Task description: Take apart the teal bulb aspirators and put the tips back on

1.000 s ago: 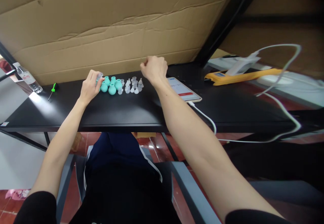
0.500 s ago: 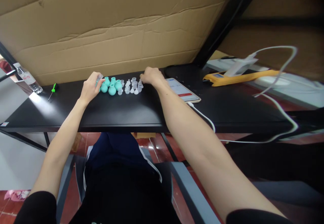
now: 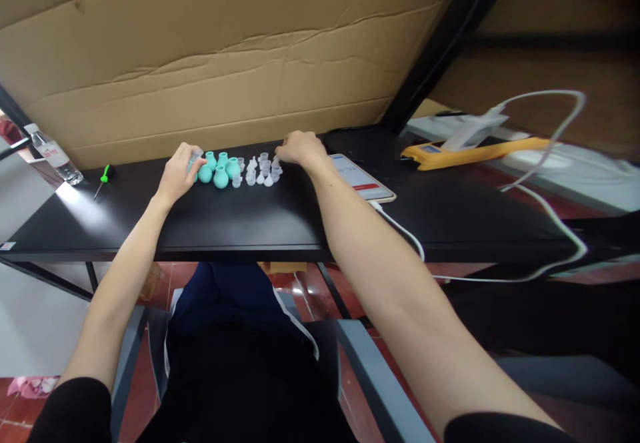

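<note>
**Both hands at the row of small parts along the table's far edge**

Far left corner of the black table [image 3: 225, 219]: a water bottle [image 3: 53, 156], then a green-handled tool [image 3: 103, 177] lying near the far edge. Moving right, the left hand [image 3: 176, 175] is curled around a small clear piece [image 3: 194, 157], fingers closed on it, right against the teal bulbs [image 3: 219, 169]. Those bulbs stand upright in a tight cluster, and just beside them sit the clear caps [image 3: 260, 169] in rows. The right hand [image 3: 301, 149] rests with fingertips at the right end of the caps, fingers bent and narrow; whether it grips one, I cannot tell. Next comes a phone [image 3: 361, 177] with a white cable [image 3: 400, 229] running over the near edge. Towards the right edge, a yellow device [image 3: 470, 151].
</note>
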Demonstrator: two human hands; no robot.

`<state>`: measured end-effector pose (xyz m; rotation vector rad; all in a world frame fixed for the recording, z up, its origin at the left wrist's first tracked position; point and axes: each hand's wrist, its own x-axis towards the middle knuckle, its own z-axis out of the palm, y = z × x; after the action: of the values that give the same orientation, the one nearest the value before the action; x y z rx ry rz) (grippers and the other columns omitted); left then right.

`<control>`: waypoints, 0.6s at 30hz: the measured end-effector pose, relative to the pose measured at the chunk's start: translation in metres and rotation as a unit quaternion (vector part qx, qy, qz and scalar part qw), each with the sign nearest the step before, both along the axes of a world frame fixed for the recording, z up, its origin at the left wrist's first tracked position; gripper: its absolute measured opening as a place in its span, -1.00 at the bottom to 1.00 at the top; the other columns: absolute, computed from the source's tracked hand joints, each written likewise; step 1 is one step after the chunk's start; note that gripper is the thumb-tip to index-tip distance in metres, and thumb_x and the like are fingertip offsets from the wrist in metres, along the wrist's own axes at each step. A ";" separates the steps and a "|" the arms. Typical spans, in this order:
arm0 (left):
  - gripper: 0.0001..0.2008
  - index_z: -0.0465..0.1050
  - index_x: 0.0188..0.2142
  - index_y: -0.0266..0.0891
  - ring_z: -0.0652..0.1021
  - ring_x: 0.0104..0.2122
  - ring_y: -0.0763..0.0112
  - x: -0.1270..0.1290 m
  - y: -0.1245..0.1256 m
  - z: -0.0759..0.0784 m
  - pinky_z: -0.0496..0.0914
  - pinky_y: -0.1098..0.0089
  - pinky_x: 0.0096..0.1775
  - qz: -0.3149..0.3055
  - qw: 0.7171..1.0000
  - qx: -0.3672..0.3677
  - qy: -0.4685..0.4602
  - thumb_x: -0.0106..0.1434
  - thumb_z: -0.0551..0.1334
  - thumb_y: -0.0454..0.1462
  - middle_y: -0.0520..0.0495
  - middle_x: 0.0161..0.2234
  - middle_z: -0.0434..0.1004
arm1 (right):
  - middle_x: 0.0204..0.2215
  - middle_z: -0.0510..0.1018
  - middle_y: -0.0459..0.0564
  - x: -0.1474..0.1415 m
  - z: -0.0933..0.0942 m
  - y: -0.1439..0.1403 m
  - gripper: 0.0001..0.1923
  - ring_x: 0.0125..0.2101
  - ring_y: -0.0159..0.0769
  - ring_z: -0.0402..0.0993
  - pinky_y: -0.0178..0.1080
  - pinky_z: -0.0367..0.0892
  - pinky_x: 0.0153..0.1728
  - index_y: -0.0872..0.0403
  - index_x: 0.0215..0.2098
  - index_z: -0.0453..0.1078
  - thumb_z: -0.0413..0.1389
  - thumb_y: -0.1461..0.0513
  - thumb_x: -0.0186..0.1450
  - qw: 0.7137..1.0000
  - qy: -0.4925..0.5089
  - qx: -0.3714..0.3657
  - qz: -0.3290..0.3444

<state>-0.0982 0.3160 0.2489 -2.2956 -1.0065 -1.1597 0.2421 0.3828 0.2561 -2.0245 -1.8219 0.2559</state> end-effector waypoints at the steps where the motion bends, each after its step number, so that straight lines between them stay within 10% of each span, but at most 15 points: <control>1: -0.23 0.61 0.07 -0.17 0.73 -0.09 0.19 -0.001 0.000 0.000 0.63 0.22 0.03 -0.003 1.000 -0.002 0.000 0.76 -0.06 0.38 -0.20 -0.06 0.73 | 0.36 0.70 0.61 0.000 0.001 -0.002 -0.52 0.38 0.47 0.71 0.28 0.61 0.41 0.34 0.39 0.71 0.28 0.27 0.59 1.000 0.001 -0.002 -0.004; 8: -0.28 0.58 0.27 -0.20 0.79 -0.04 0.18 -0.004 0.001 -0.001 0.67 0.23 0.12 -0.045 0.998 -0.034 0.004 0.66 0.28 0.39 -0.19 -0.02 0.77 | 0.18 0.77 0.46 0.002 0.022 -0.019 -0.56 0.30 0.41 0.68 0.32 0.53 0.42 0.17 0.26 0.71 0.19 0.02 0.72 0.980 0.071 0.149 0.111; 14: -0.36 0.39 0.49 -0.12 0.77 -0.25 0.34 -0.001 0.001 -0.006 0.64 0.35 -0.06 -0.054 0.996 -0.072 0.005 0.68 0.42 0.15 -0.02 -0.14 0.73 | -0.12 0.80 0.06 -0.038 0.026 -0.041 -0.63 -0.10 0.02 0.68 0.05 0.56 0.10 -0.01 0.18 0.68 0.32 -0.06 0.62 0.846 0.134 0.238 0.458; 18: -0.30 0.32 0.56 -0.08 0.79 -0.26 0.35 0.001 -0.002 -0.006 0.65 0.36 -0.09 -0.067 0.994 -0.082 0.021 0.67 0.43 0.16 -0.03 -0.10 0.74 | -0.19 0.75 0.04 -0.067 0.017 -0.047 -0.74 -0.18 -0.08 0.61 -0.06 0.46 0.00 0.01 -0.02 0.64 0.31 0.00 0.58 0.777 0.126 0.231 0.572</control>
<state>-0.0971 0.3137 0.2426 -2.5406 -0.9783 -1.1104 0.1756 0.3359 0.2731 -0.3424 -2.3721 0.3289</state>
